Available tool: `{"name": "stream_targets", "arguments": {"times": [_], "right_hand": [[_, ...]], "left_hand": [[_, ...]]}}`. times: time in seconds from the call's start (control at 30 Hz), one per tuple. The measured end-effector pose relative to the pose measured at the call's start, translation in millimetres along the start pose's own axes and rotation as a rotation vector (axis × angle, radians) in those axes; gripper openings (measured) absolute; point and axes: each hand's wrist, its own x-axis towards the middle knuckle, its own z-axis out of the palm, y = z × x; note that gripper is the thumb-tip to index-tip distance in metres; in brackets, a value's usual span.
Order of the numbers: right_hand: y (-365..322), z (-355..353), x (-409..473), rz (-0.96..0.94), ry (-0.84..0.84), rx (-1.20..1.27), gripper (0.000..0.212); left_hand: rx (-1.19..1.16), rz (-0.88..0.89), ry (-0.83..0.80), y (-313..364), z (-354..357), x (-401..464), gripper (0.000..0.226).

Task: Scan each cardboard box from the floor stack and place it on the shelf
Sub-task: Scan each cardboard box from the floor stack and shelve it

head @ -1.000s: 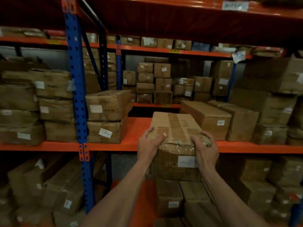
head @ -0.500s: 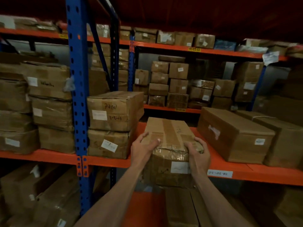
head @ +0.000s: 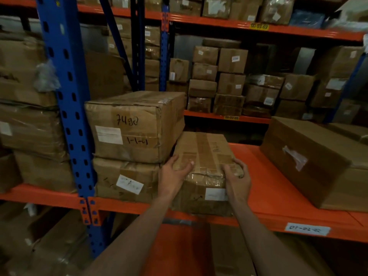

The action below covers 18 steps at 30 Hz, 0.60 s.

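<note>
Both hands grasp the cardboard box [head: 203,168] at its near end, my left hand [head: 175,176] and right hand [head: 237,180] equally close. Its long axis points away from me into the orange shelf [head: 264,188], just beside the two stacked boxes [head: 131,144] on the left.

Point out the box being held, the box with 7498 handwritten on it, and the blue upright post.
held box [head: 203,150], head view, taped top face
handwritten box [head: 139,116], head view, front face
blue post [head: 67,108], head view, perforated front
</note>
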Motion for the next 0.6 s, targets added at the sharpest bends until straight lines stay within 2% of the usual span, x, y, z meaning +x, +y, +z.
{"name": "stream_targets", "arguments": {"times": [0.07,0.17,0.27,0.3,0.37,0.47,0.53,0.6], "right_hand": [[6,2,8,-0.009,0.023,-0.005,0.040],[9,5,15,-0.001,0.019,-0.014,0.040],[4,3,17,0.046,-0.104,-0.048,0.038],[2,-1,20,0.035,-0.165,-0.125,0.037],[-3,-17,33,-0.147,-0.278,-0.489,0.041],[-7,-39,53,-0.724,-0.532,-0.992,0.066],[-7,-40,59,-0.817,-0.703,-1.151,0.085],[-6,-36,62,-0.782,-0.748,-1.181,0.091]], "left_hand": [[0.195,0.120,0.062,-4,8,3,0.069],[0.520,0.457,0.095,-7,12,4,0.047],[0.848,0.745,0.062,-14,-1,5,0.056],[0.938,0.800,0.030,-15,-7,7,0.061],[1.080,0.825,-0.061,-11,-16,12,0.071],[1.323,0.817,-0.186,2,-18,16,0.077],[1.361,0.790,-0.270,6,-19,18,0.083],[1.287,0.728,-0.318,1,-23,21,0.091]]}}
